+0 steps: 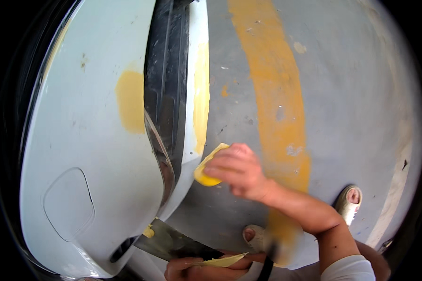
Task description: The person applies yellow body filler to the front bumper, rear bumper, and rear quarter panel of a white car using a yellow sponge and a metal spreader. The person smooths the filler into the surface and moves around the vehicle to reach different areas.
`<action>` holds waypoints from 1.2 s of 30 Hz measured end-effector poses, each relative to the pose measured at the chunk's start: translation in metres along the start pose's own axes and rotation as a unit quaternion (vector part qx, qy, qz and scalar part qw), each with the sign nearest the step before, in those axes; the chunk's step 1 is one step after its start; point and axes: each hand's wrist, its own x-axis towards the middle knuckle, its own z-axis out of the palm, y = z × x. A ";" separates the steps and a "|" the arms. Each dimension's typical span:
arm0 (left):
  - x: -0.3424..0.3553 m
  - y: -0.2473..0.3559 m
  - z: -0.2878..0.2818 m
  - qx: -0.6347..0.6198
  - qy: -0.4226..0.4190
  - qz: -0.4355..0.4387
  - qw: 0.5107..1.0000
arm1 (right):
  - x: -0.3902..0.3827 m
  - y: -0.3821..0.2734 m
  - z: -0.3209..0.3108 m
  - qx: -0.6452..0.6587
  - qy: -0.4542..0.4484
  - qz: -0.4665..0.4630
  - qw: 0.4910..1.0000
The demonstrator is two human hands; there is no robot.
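Note:
My right hand [241, 171], fingers closed, grips a yellow putty spreader [208, 166]. The spreader is beside the lower edge of a long pale yellow filler patch [201, 93] on the white car's narrow outer panel; whether it touches the panel I cannot tell. Low in the picture, my left hand [185, 269] is wrapped round a dark, flat board [173, 239]. A dab of yellow putty [148, 231] sticks to the board's far corner. A thin yellow piece [222, 261] lies by my left fingers; its kind is unclear.
The white car body [94, 154] fills the left side, with a second tan filler patch [131, 102] and a rounded flap outline [69, 204]. A black recessed section [166, 70] separates the panels. Sandalled feet [349, 203] stand on grey floor with a yellow painted stripe [279, 89].

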 end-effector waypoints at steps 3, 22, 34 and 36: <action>0.021 -0.024 0.004 0.015 0.029 -0.073 0.997 | 0.019 0.044 0.008 0.260 0.199 0.314 0.891; 0.028 -0.061 -0.008 -0.026 0.064 -0.029 0.997 | 0.123 0.146 0.017 0.407 0.280 0.224 0.840; 0.035 -0.030 -0.002 -0.031 0.060 0.007 0.998 | 0.041 0.067 0.076 0.376 0.359 0.200 0.831; 0.037 -0.028 -0.002 -0.032 0.063 0.009 0.997 | 0.019 0.046 0.092 0.373 0.363 0.220 0.825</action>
